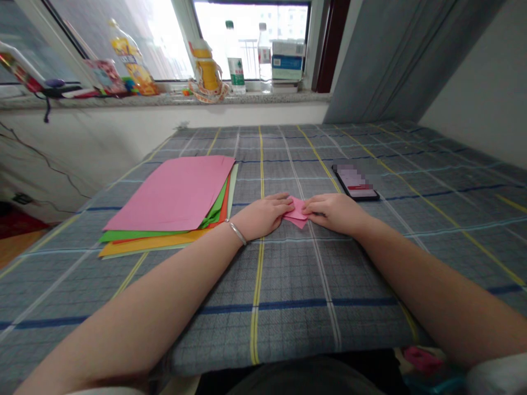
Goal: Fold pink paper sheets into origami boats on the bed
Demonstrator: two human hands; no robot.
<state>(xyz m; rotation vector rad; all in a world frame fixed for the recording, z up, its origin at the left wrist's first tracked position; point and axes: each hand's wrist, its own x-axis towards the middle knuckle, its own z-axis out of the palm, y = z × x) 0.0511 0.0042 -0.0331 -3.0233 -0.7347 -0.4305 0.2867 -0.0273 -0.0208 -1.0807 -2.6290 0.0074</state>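
A small folded piece of pink paper (297, 211) lies on the plaid cloth between my two hands. My left hand (265, 213), with a silver bangle at the wrist, has its fingertips pressed together on the paper's left edge. From the other side, my right hand (334, 213) pinches the paper's right edge with thumb and fingers. The paper's lower point sticks out toward me, and its sides are partly covered by my fingers.
A stack of coloured paper (173, 192), pink on top, lies to the left. A phone (355, 182) rests at the right. The plaid cloth (288, 274) covers the surface. Bottles, a yellow cup (207, 71) and boxes (287, 63) stand on the windowsill (164, 102).
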